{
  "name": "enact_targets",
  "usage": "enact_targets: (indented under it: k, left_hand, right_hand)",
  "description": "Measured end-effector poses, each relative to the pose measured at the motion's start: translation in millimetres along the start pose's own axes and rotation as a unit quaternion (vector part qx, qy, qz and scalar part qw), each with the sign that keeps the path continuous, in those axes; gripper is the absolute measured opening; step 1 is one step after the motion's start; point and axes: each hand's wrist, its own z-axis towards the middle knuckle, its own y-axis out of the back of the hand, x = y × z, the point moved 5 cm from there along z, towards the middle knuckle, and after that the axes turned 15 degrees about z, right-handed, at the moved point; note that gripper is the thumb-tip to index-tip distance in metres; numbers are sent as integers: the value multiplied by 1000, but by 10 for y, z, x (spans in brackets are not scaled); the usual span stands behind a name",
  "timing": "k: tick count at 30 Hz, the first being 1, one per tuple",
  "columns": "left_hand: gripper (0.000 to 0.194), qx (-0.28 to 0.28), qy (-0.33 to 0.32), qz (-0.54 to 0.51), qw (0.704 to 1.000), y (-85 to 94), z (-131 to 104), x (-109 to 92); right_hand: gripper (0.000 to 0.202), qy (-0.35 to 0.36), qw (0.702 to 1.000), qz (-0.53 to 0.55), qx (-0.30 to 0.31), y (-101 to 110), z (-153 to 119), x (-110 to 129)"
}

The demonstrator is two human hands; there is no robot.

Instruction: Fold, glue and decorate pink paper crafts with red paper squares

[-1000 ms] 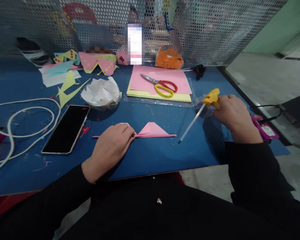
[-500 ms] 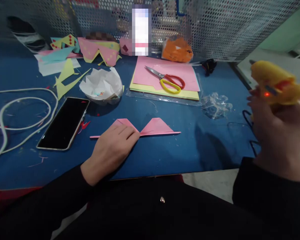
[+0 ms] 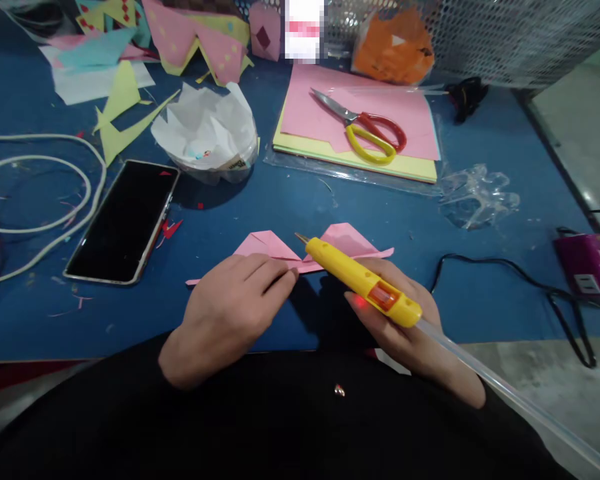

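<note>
A folded pink paper with two raised peaks lies near the front of the blue table. My left hand is closed on its left half, fingers curled over the lower edge near the middle, and covers part of it. In my right hand is a yellow hot glue gun with a lit red light and a long clear glue stick sticking out of its back. The gun's metal nozzle sits just above the dip between the two peaks; whether it touches the paper I cannot tell.
A phone and a white cable lie on the left. Behind are a paper-lined bowl, scissors on coloured paper sheets, and paper masks. Crumpled clear plastic and a purple box with a black cord are right.
My right hand has brought the glue gun from the far right to the middle of the pink paper. My left hand stays on the paper, its thumb now lower. The view has tilted down.
</note>
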Motion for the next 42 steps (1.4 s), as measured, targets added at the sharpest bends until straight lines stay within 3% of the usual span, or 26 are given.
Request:
enact_targets:
  k: [5, 14, 21, 28, 42]
  left_hand:
    - [22, -15, 34, -38, 999, -8, -121, 37]
    - [29, -1, 41, 8, 999, 39, -81, 7]
    - [34, 8, 23, 14, 1000, 28, -77, -26]
    - [34, 15, 19, 22, 999, 17, -85, -28]
    - [33, 15, 23, 28, 999, 15, -80, -32]
  right_hand:
    - [17, -37, 999, 11, -2, 53, -118, -57]
    - [11, 7, 993, -112, 36, 45, -244, 88]
    - [12, 10, 992, -98, 77, 8, -293, 63]
    - [10, -2, 993, -102, 50, -17, -337, 30]
    - [9, 0, 992, -111, 65, -32, -282, 48]
